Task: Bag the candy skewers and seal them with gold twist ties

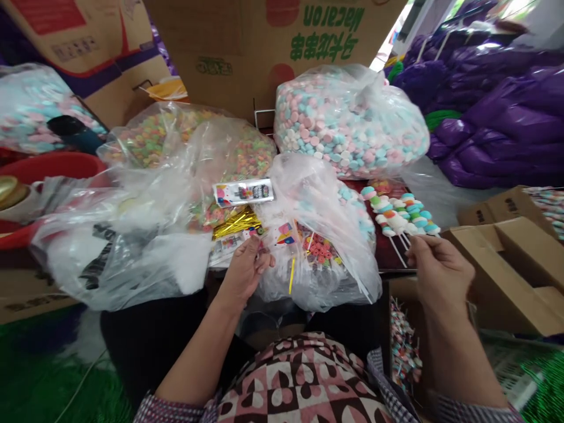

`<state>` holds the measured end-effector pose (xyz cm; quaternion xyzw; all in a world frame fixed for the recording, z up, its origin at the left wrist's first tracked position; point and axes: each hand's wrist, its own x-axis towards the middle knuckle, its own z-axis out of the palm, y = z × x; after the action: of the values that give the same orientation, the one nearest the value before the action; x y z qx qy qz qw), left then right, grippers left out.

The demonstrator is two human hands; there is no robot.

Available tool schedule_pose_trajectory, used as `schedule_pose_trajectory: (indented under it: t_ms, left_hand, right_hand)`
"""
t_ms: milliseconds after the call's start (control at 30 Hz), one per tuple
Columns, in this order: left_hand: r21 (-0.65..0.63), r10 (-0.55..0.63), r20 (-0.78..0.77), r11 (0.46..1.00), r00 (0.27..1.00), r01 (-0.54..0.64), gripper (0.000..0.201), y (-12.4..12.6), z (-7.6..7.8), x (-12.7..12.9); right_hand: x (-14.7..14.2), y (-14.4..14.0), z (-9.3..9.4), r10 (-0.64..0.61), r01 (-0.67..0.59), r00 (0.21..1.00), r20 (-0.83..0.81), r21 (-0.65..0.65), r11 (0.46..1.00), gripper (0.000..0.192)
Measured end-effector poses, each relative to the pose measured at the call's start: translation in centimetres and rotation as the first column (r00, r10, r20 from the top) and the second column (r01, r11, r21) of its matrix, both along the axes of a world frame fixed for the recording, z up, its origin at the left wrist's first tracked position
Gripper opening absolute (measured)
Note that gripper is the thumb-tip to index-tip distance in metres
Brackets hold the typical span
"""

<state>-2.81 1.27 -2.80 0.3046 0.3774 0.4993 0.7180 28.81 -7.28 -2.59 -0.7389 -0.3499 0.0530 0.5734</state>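
**Marshmallow skewers [396, 218], group of several, at the right of the counter [382, 255]**

Position: ahead of and slightly left of the right hand [440, 275], the nearer of the two; stick ends at its fingertips.
Axis: long, slanting; candy at the far left, bare sticks running back and rightward to the fingers.
Right fingers: thumb and forefinger drawn together at the sticks; whether one is pinched, cannot tell.
Left hand [247, 269]: well apart from the skewers, across the clear plastic bag [352, 276]; just nearer the wearer than the gold twist ties [238, 222] and printed sachets [225, 249]. Fingers curled, thumb close to forefinger; contents, if any, cannot tell.
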Motion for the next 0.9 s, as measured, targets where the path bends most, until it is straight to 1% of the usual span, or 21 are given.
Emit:
schedule_pose_trajectory:
  t_ms: [33, 67, 100, 167, 267, 467, 567, 633, 767, 833, 900]
  left_hand:
    - [0.0, -0.012, 0.03, 1.0, 0.999, 0.012, 0.055, 0.0, -0.1, -0.1]
    - [0.0, -0.022, 0.052, 1.0, 0.998, 0.022, 0.056, -0.1, -0.1, -0.2]
    - [0.002, -0.029, 0.065, 1.0, 0.998, 0.029, 0.056, -0.1, -0.2, -0.3]
    - [0.009, -0.04, 0.061, 0.999, 0.997, 0.04, 0.056, -0.2, -0.4, -0.4]
    - [0.023, -0.052, 0.025, 0.998, 0.998, 0.052, 0.055, -0.3, -0.5, -0.4]
    - [0.029, -0.086, -0.038, 0.996, 0.996, 0.087, 0.057, -0.5, -0.1, -0.3]
    - [0.027, -0.093, -0.064, 0.995, 0.994, 0.095, 0.056, -0.6, 0.0, -0.4]
    - [0.045, -0.118, -0.087, 0.992, 0.989, 0.122, 0.054, -0.5, -0.1, -0.5]
    - [0.094, -0.186, -0.21, 0.973, 0.96, 0.209, 0.056, -0.1, -0.7, -1.0]
    - [0.126, -0.231, -0.3, 0.952, 0.925, 0.279, 0.057, 0.0, -0.7, -1.3]
    - [0.175, -0.266, -0.399, 0.917, 0.878, 0.358, 0.054, 0.0, -0.4, -1.6]
  right_hand:
    - [-0.8, -0.4, 0.5, 0.066, -0.058, 0.992, -0.106, 0.085, 0.995, 0.015]
    - [-1.6, -0.8, 1.0, 0.139, -0.114, 0.974, -0.177, 0.143, 0.983, 0.012]
    - [-2.4, -1.1, 1.4, 0.21, -0.174, 0.95, -0.23, 0.166, 0.971, 0.011]
    - [-3.8, -1.8, 2.0, 0.304, -0.272, 0.906, -0.295, 0.146, 0.951, 0.012]
    - [-5.0, -2.6, 2.2, 0.343, -0.341, 0.871, -0.351, 0.069, 0.938, 0.013]
    - [-5.0, -2.6, 1.3, 0.417, -0.439, 0.858, -0.299, -0.008, 0.898, 0.014]
    - [-4.7, -2.6, 1.5, 0.424, -0.455, 0.866, -0.264, -0.069, 0.888, 0.015]
    - [-4.5, -2.6, 1.8, 0.412, -0.448, 0.88, -0.237, -0.121, 0.886, 0.013]
    - [-3.7, -2.6, 2.5, 0.435, -0.465, 0.883, -0.175, -0.2, 0.862, 0.011]
    - [-3.4, -2.5, 2.6, 0.445, -0.471, 0.881, -0.162, -0.204, 0.858, 0.01]
    - [-3.2, -2.5, 2.4, 0.448, -0.473, 0.88, -0.16, -0.192, 0.86, 0.01]
